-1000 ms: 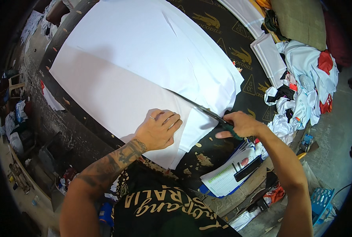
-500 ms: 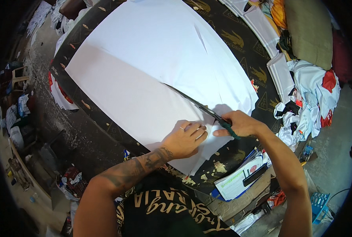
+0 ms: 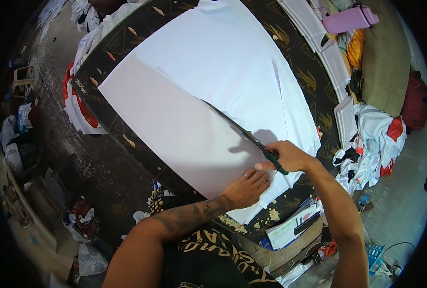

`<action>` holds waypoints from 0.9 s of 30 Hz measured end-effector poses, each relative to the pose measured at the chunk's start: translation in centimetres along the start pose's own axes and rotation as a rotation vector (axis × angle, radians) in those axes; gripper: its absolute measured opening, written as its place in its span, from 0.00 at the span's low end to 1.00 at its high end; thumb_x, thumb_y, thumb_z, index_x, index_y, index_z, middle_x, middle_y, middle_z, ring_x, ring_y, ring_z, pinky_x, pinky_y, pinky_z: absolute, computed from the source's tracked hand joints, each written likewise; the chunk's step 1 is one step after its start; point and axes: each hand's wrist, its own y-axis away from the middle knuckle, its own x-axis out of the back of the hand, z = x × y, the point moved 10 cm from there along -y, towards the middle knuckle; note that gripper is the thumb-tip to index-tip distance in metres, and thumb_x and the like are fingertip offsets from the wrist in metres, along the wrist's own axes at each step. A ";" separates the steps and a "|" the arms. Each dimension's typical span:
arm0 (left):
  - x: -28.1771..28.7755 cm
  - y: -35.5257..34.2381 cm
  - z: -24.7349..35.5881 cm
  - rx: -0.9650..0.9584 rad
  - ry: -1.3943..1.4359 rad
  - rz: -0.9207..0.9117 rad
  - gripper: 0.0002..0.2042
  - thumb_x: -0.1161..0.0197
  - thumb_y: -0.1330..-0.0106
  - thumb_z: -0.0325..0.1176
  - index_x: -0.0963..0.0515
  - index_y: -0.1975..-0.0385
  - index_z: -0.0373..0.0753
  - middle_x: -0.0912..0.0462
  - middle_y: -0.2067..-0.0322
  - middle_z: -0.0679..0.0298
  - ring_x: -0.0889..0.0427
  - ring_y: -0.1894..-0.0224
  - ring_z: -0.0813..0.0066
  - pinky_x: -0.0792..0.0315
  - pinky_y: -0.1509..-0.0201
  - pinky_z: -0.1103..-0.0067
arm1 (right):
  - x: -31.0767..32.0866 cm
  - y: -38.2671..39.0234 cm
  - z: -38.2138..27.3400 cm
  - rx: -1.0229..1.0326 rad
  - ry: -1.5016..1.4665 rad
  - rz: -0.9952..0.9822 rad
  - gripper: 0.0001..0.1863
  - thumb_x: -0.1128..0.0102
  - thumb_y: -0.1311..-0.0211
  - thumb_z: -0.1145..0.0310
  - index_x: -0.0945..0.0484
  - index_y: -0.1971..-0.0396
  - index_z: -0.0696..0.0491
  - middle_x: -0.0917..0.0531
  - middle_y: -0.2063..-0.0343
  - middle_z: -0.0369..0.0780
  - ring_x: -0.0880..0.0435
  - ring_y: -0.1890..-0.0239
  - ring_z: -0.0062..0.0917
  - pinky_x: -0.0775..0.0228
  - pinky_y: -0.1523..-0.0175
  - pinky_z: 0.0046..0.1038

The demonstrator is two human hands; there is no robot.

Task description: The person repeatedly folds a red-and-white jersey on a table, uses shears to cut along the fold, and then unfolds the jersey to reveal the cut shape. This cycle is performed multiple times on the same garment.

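Note:
A large white cloth spreads over a dark patterned table, with a crease or edge running slantwise across its middle. My right hand grips long shears by their dark green wrapped handle. The dark blades lie along the cloth, pointing away to the upper left, and look nearly together. Just below the handle, my left hand rests on the cloth, palm down, fingers slightly bent and a ring on one. Its fingertips are close to my right thumb. Shadows of my right hand and the shears fall across the cloth.
Folded white cloth pieces line the table's right edge, with a heap of white and red cloth beyond. A pink bottle lies by an olive cushion. Papers sit at the near right edge. Bags stand at lower left.
My left hand has slid right, closer to the shears' handle. The view has shifted, bringing the pink bottle into sight. My right hand still grips the shears.

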 end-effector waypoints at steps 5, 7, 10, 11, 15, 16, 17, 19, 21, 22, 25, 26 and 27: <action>-0.1 0.1 -0.6 0.029 0.137 -0.022 0.22 0.36 0.42 0.34 0.23 0.47 0.34 0.21 0.44 0.55 0.25 0.37 0.58 0.34 0.29 0.61 | 1.7 -1.7 -4.4 0.035 -0.013 -0.005 0.37 0.18 0.52 0.33 0.26 0.82 0.54 0.31 0.85 0.32 0.33 0.77 0.22 0.41 0.70 0.31; 0.7 0.0 -0.7 0.036 0.161 0.006 0.22 0.36 0.42 0.34 0.23 0.47 0.33 0.22 0.43 0.55 0.25 0.37 0.59 0.33 0.30 0.62 | 1.8 -2.4 -4.9 -0.073 0.078 -0.040 0.35 0.16 0.52 0.35 0.26 0.83 0.52 0.33 0.85 0.30 0.34 0.78 0.20 0.44 0.71 0.29; 1.6 -0.3 -1.0 0.064 0.198 -0.011 0.23 0.34 0.43 0.35 0.23 0.48 0.32 0.24 0.42 0.55 0.28 0.36 0.59 0.35 0.31 0.63 | 3.2 -3.5 -8.8 0.130 -0.108 0.065 0.36 0.16 0.54 0.34 0.27 0.84 0.50 0.33 0.85 0.29 0.34 0.79 0.20 0.44 0.71 0.28; 1.5 -0.5 -1.2 0.081 0.194 -0.052 0.24 0.33 0.44 0.36 0.23 0.48 0.32 0.24 0.43 0.55 0.29 0.36 0.58 0.36 0.31 0.63 | 3.5 -4.1 -9.3 0.118 -0.074 0.062 0.36 0.15 0.54 0.35 0.28 0.84 0.51 0.34 0.86 0.29 0.34 0.79 0.20 0.44 0.71 0.29; 1.0 -0.9 -1.4 0.090 0.235 -0.161 0.24 0.31 0.45 0.38 0.22 0.50 0.33 0.26 0.46 0.56 0.30 0.37 0.58 0.37 0.32 0.62 | 3.2 -5.4 -11.1 -0.007 0.053 -0.020 0.35 0.14 0.53 0.38 0.29 0.84 0.50 0.34 0.86 0.28 0.34 0.80 0.18 0.45 0.73 0.28; 1.1 -1.0 -1.6 0.089 0.211 -0.143 0.23 0.31 0.45 0.37 0.22 0.50 0.33 0.26 0.46 0.56 0.30 0.37 0.58 0.37 0.32 0.63 | 3.8 -5.8 -12.4 0.026 -0.012 0.010 0.36 0.16 0.54 0.35 0.28 0.84 0.51 0.31 0.86 0.30 0.32 0.79 0.20 0.41 0.72 0.30; 1.2 -1.0 -1.6 0.077 0.207 -0.125 0.23 0.32 0.45 0.37 0.22 0.50 0.33 0.25 0.46 0.56 0.30 0.37 0.58 0.37 0.32 0.63 | 3.9 -6.2 -13.4 0.018 -0.049 0.006 0.38 0.17 0.55 0.32 0.28 0.84 0.51 0.29 0.86 0.33 0.29 0.79 0.22 0.38 0.71 0.31; 1.1 -0.9 -1.7 0.067 0.229 -0.098 0.22 0.32 0.45 0.36 0.21 0.51 0.33 0.25 0.46 0.56 0.30 0.36 0.57 0.37 0.31 0.63 | 3.9 -6.9 -15.0 -0.027 -0.087 -0.030 0.38 0.18 0.54 0.30 0.26 0.84 0.52 0.26 0.85 0.35 0.26 0.79 0.23 0.35 0.70 0.31; 0.4 -0.6 -1.9 0.069 0.222 -0.143 0.24 0.30 0.47 0.38 0.22 0.51 0.33 0.26 0.43 0.55 0.31 0.36 0.58 0.38 0.31 0.63 | 4.2 -7.6 -17.2 0.029 0.028 -0.012 0.38 0.18 0.55 0.30 0.26 0.84 0.52 0.26 0.86 0.34 0.27 0.80 0.22 0.36 0.73 0.30; 0.3 -0.5 -1.7 0.052 0.253 -0.150 0.25 0.29 0.48 0.39 0.23 0.51 0.33 0.27 0.42 0.55 0.31 0.36 0.58 0.38 0.31 0.63 | 4.1 -7.7 -17.2 -0.024 0.115 -0.024 0.38 0.18 0.55 0.30 0.27 0.84 0.52 0.27 0.87 0.33 0.27 0.81 0.21 0.37 0.74 0.29; 0.3 -0.5 -2.0 0.039 0.248 -0.108 0.23 0.32 0.46 0.36 0.22 0.51 0.34 0.26 0.42 0.54 0.31 0.36 0.58 0.37 0.30 0.63 | 4.5 -8.8 -19.2 0.053 -0.048 0.023 0.39 0.18 0.55 0.30 0.26 0.86 0.52 0.28 0.88 0.34 0.27 0.81 0.23 0.36 0.72 0.29; -0.1 -0.5 -1.7 0.018 0.247 -0.131 0.22 0.33 0.45 0.35 0.22 0.51 0.34 0.26 0.42 0.54 0.31 0.36 0.58 0.37 0.30 0.62 | 4.8 -9.0 -20.0 0.100 -0.095 0.054 0.39 0.19 0.54 0.29 0.26 0.86 0.52 0.28 0.87 0.34 0.26 0.80 0.24 0.35 0.71 0.30; -0.2 -0.6 -2.0 0.041 0.252 -0.123 0.21 0.34 0.44 0.34 0.22 0.50 0.34 0.26 0.42 0.54 0.31 0.36 0.57 0.37 0.30 0.62 | 4.7 -9.4 -19.8 0.024 -0.042 0.044 0.38 0.18 0.55 0.30 0.27 0.87 0.51 0.26 0.86 0.35 0.25 0.78 0.25 0.34 0.69 0.30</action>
